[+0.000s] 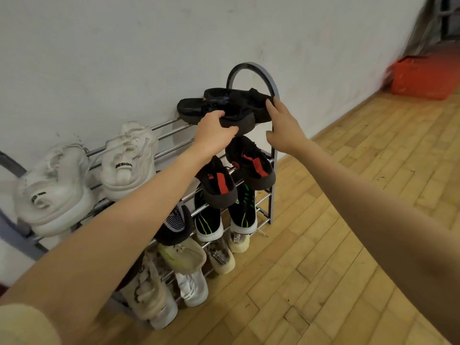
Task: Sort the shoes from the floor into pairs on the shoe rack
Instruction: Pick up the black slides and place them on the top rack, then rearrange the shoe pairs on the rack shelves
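The left hand (214, 135) grips a black shoe (219, 113) on the shoe rack's (272, 155) top tier; the right hand's (283, 128) straight fingers touch its neighbour (251, 100).

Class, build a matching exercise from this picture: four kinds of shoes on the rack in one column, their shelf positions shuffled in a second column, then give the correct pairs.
Column 1
1. white chunky sneakers
2. black shoes with red patches
3. black shoes with green stripes
4. plain black shoes

Column 2
A. top shelf, right end, under both hands
B. top shelf, left part
C. third shelf down, right end
D. second shelf down, right end

Pairs: 1-B, 2-D, 3-C, 4-A
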`<act>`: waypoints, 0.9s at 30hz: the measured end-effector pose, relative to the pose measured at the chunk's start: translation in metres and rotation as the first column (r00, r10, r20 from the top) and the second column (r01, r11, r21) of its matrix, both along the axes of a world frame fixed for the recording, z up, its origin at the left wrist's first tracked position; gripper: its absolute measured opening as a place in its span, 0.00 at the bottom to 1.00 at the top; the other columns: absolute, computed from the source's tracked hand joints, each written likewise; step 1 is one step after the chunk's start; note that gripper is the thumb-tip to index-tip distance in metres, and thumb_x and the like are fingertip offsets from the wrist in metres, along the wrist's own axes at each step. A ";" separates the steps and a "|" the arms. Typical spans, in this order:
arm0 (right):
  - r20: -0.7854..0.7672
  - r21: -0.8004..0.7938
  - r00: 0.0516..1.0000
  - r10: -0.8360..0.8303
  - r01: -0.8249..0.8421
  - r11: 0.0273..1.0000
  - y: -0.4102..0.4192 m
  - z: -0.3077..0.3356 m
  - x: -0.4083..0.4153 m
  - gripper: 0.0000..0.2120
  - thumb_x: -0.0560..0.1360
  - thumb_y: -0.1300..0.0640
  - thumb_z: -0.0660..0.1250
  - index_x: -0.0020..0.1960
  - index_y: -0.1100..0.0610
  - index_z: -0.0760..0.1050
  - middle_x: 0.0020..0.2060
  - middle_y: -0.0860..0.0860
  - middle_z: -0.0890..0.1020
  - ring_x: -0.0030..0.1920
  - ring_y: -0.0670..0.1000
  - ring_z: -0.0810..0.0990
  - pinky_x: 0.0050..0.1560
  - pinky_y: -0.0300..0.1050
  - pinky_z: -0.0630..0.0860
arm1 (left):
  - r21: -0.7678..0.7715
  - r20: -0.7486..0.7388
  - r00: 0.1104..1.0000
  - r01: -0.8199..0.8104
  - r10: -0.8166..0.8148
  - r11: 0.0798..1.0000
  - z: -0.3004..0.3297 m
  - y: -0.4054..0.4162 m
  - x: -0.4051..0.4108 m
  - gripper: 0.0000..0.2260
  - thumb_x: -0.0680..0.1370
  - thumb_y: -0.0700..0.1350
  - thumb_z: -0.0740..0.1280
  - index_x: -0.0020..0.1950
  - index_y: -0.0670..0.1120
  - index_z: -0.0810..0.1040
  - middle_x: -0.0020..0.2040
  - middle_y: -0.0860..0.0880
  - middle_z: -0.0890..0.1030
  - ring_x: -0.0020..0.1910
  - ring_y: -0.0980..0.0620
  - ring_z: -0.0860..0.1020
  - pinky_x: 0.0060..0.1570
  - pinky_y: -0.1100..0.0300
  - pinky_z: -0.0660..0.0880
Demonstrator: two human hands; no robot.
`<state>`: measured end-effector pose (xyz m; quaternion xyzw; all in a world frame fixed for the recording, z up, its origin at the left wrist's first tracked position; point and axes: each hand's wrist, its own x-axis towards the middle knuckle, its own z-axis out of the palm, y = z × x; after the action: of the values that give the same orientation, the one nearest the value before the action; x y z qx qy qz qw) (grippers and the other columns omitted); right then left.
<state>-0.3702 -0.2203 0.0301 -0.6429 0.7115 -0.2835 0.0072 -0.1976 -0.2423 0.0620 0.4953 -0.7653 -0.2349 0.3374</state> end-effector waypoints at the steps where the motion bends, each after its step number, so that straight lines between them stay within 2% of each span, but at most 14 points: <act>1: 0.005 0.014 1.000 -0.017 0.017 1.000 0.007 -0.001 0.006 0.36 0.74 0.68 0.61 0.78 0.62 0.49 0.78 0.59 0.51 0.78 0.58 0.50 0.75 0.51 0.60 | -0.019 0.004 1.000 0.006 -0.006 1.000 0.006 0.007 0.009 0.25 0.76 0.42 0.67 0.72 0.43 0.69 0.68 0.47 0.74 0.67 0.49 0.72 0.61 0.63 0.67; 5: 0.039 0.006 0.999 0.025 -0.026 1.000 0.039 -0.004 0.045 0.35 0.76 0.66 0.62 0.78 0.62 0.51 0.78 0.58 0.54 0.78 0.57 0.51 0.77 0.52 0.56 | -0.144 0.032 0.996 0.084 -0.080 0.986 0.029 0.051 0.054 0.23 0.74 0.42 0.68 0.70 0.45 0.72 0.66 0.49 0.76 0.64 0.55 0.73 0.59 0.66 0.67; 9: 0.060 -0.040 0.987 0.150 -0.147 0.988 0.061 0.001 0.099 0.34 0.77 0.63 0.63 0.78 0.61 0.52 0.78 0.58 0.57 0.78 0.56 0.54 0.76 0.51 0.56 | -0.150 0.074 0.994 0.095 -0.085 0.984 0.049 0.085 0.110 0.18 0.74 0.44 0.70 0.64 0.47 0.77 0.63 0.51 0.79 0.62 0.57 0.75 0.65 0.58 0.71; 12: 0.064 -0.067 0.961 0.268 -0.263 0.962 0.069 0.007 0.140 0.33 0.78 0.61 0.64 0.78 0.62 0.52 0.77 0.58 0.58 0.77 0.57 0.55 0.76 0.51 0.56 | -0.154 0.161 0.987 0.035 -0.010 0.987 0.053 0.094 0.154 0.15 0.75 0.45 0.70 0.61 0.47 0.79 0.61 0.50 0.80 0.62 0.53 0.76 0.64 0.58 0.71; 15: 0.052 -0.065 0.925 0.377 -0.373 0.925 0.074 0.012 0.180 0.32 0.79 0.59 0.64 0.77 0.63 0.54 0.76 0.61 0.60 0.75 0.60 0.59 0.75 0.52 0.59 | -0.184 0.278 0.957 -0.024 0.076 0.983 0.052 0.099 0.202 0.16 0.76 0.45 0.68 0.63 0.45 0.77 0.63 0.47 0.78 0.63 0.50 0.75 0.63 0.59 0.69; 17: 0.075 -0.042 0.900 0.430 -0.428 0.903 0.076 0.014 0.204 0.32 0.80 0.55 0.62 0.78 0.59 0.53 0.75 0.62 0.61 0.75 0.60 0.60 0.74 0.53 0.60 | -0.228 0.383 0.912 -0.058 0.145 0.972 0.048 0.101 0.231 0.18 0.76 0.46 0.67 0.65 0.44 0.75 0.64 0.44 0.77 0.63 0.47 0.74 0.61 0.58 0.67; 19: 0.103 -0.026 0.876 0.470 -0.470 0.882 0.077 0.013 0.225 0.32 0.80 0.51 0.62 0.78 0.56 0.53 0.71 0.63 0.65 0.72 0.61 0.65 0.72 0.56 0.64 | -0.254 0.491 0.851 -0.066 0.188 0.965 0.042 0.104 0.254 0.21 0.76 0.47 0.68 0.67 0.42 0.73 0.65 0.41 0.75 0.64 0.44 0.73 0.62 0.54 0.68; 21: 0.105 -0.011 0.875 0.473 -0.475 0.880 0.075 0.010 0.243 0.32 0.79 0.49 0.63 0.78 0.55 0.55 0.66 0.62 0.67 0.66 0.62 0.69 0.68 0.56 0.67 | -0.251 0.576 0.795 -0.052 0.192 0.967 0.032 0.107 0.272 0.22 0.75 0.49 0.68 0.66 0.41 0.74 0.63 0.41 0.75 0.62 0.43 0.74 0.60 0.52 0.70; 24: 0.098 -0.010 0.914 0.393 -0.394 0.919 0.069 0.005 0.259 0.32 0.77 0.46 0.65 0.77 0.51 0.58 0.68 0.64 0.65 0.68 0.66 0.65 0.69 0.59 0.65 | -0.271 0.655 0.734 0.008 0.179 0.962 0.018 0.110 0.292 0.21 0.72 0.56 0.70 0.56 0.43 0.76 0.54 0.46 0.78 0.53 0.44 0.76 0.49 0.53 0.72; 25: 0.110 -0.018 0.926 0.361 -0.361 0.932 0.067 0.004 0.262 0.31 0.77 0.46 0.66 0.77 0.50 0.59 0.69 0.64 0.64 0.68 0.66 0.65 0.69 0.59 0.65 | -0.295 0.670 0.719 0.033 0.183 0.955 0.013 0.111 0.298 0.21 0.72 0.57 0.70 0.56 0.44 0.74 0.54 0.47 0.77 0.53 0.45 0.75 0.49 0.52 0.72; 27: 0.161 -0.039 0.931 0.327 -0.325 0.945 0.063 0.003 0.265 0.31 0.75 0.46 0.68 0.75 0.49 0.62 0.69 0.63 0.65 0.68 0.65 0.66 0.69 0.58 0.65 | -0.355 0.690 0.694 0.077 0.206 0.932 0.003 0.112 0.303 0.23 0.73 0.56 0.70 0.61 0.44 0.72 0.59 0.46 0.77 0.56 0.43 0.74 0.56 0.51 0.71</act>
<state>-0.1055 -0.1569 0.0326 -0.7263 0.5903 -0.3348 0.1094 0.1059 -0.1305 0.0648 0.5044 -0.8469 0.1319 0.1043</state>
